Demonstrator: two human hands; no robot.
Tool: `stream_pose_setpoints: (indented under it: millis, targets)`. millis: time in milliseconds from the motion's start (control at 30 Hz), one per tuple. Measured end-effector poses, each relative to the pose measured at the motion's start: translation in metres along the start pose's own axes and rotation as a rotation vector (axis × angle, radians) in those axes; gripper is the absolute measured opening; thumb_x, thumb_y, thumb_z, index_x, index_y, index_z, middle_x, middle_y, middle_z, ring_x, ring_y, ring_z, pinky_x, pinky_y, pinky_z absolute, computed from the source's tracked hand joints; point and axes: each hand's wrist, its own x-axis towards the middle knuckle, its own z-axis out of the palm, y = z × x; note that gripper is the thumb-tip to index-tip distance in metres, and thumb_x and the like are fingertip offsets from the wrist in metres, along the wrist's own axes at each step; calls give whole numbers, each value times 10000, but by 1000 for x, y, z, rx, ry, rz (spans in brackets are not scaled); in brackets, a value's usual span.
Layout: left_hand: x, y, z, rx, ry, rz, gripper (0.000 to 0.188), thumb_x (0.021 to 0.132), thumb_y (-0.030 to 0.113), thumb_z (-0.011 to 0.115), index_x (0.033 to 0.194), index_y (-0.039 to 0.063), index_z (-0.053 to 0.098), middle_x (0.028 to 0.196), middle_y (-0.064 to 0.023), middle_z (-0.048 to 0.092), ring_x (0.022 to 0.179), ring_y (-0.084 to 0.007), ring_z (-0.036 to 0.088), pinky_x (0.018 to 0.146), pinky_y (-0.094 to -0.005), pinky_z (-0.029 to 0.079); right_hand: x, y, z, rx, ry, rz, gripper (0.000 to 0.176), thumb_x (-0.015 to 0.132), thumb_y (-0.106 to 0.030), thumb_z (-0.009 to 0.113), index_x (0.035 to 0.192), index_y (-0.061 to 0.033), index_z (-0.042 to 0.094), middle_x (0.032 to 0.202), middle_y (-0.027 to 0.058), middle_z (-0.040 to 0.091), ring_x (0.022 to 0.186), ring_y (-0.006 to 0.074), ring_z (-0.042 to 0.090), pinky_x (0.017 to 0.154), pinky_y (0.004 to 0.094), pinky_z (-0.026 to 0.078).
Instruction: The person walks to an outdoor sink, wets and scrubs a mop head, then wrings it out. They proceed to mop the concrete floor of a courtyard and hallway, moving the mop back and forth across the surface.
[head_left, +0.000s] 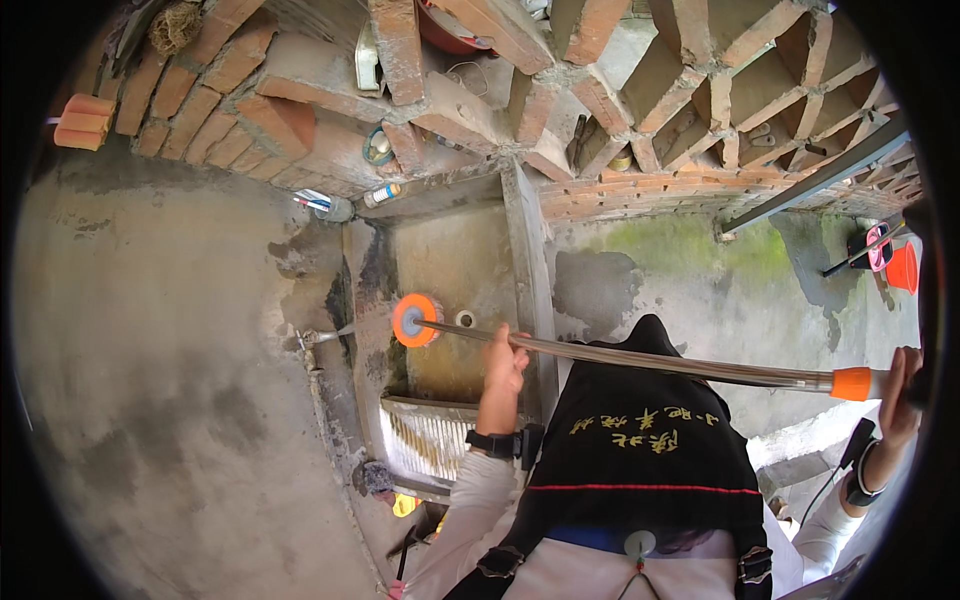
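Observation:
A long metal mop pole crosses in front of my body. My left hand wraps around it near the lower end. At the far right, my right hand holds the grip end beside an orange collar, partly lost at the dark picture rim. The round orange mop head with a grey hub hangs over a concrete sink, near its drain hole. From a metal tap on the left wall, a blurred stream of water runs towards the head.
A ribbed washboard fills the near part of the sink. On the ledge stand a cup with toothbrushes and a small bottle. A brick lattice wall rises behind. A red bucket and a slanting metal post are at right.

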Motion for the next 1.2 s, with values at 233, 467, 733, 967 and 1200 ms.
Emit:
stream_pose_setpoints:
  millis: [233,467,733,967,1200]
  targets:
    - [38,-62,12,125,94,-54,403,919,321,500,723,-28,544,537,-60,469,370,-129,374,333,-266,221,20,-29,10,-69,-137,70,131,836,25,616,744,10,523,596,98,476,490,250,444,498,345,321]
    - [26,-2,7,7,89,-79,292,941,292,495,762,62,496,617,-51,504,383,-118,343,345,-262,215,47,-39,12,-43,-5,-137,74,830,-15,610,873,33,574,668,133,539,563,270,502,535,369,377]
    - [20,-65,18,143,88,-52,337,954,272,475,681,83,416,518,-27,387,336,-121,305,334,-282,208,37,-30,4,-88,-166,-8,156,858,-22,609,738,23,521,612,119,501,488,274,445,490,361,310]
    - [8,-35,9,81,30,-119,330,954,312,503,724,79,460,576,-38,469,367,-109,317,353,-258,225,-3,15,27,-103,-25,68,96,842,-16,592,777,50,567,661,150,530,546,297,474,534,370,357]
    - [-36,-51,22,118,-29,14,388,947,360,497,687,75,460,555,-39,453,373,-109,340,351,-265,228,-37,58,-3,-177,-73,10,240,920,0,450,1136,76,522,915,175,582,818,309,545,750,379,417]
